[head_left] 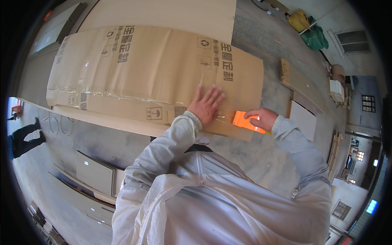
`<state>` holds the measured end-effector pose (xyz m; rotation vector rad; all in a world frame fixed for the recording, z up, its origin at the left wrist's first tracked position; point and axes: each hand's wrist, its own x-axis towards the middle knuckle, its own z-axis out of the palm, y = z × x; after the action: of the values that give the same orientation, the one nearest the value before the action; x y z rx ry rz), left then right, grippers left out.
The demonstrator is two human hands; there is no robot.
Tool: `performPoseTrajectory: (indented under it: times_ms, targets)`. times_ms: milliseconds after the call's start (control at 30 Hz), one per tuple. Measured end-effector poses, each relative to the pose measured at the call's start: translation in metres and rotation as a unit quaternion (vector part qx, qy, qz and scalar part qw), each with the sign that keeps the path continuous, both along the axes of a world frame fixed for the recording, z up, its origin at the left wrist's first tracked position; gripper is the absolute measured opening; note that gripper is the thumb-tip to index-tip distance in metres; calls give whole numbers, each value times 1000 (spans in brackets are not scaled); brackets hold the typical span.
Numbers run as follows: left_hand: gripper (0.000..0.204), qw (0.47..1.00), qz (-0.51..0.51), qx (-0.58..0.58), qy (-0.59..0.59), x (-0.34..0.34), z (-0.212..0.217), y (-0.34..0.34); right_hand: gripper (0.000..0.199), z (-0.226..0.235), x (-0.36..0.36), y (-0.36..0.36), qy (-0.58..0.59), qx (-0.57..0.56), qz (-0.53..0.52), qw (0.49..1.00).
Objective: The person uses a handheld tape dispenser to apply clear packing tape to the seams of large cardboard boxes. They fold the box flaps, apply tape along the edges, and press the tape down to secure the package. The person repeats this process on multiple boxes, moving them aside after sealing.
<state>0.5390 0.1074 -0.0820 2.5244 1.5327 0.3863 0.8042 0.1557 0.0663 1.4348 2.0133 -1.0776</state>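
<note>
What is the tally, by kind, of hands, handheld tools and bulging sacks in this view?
Hands: 2 (bare left hand, flat on brown cardboard; bare right hand)
Handheld tools: 1 (orange plastic tape dispenser, in the right hand)
Bulging sacks: 2 (yellow sack; green sack)
Total: 5

Wide pale board carries brown cardboard; pale surface is visible beyond far edge of cardboard. Support under board stays hidden. Grey floor is around: at left, thin pale cable in loose loops, dark shoes of other person; at right, long cardboard-wrapped package, near it white board.
</note>
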Motion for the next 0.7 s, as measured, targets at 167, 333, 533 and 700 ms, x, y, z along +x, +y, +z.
performPoseTrajectory:
  times_ms: [167,333,533,700]
  targets:
    - [71,992,-108,-30,-49,2,0,-6,28,7,-50,1,-128,63,93,985]
    - [72,995,-82,-55,-33,-1,10,-9,28,-39,-91,-13,-448,38,236,862]
    - [73,992,-104,-63,-9,-7,14,-1,30,45,-5,-43,-459,11,10,888]
    - [77,986,-160,-43,22,-3,18,-22,29,55,-36,-103,-185,201,-305,912]
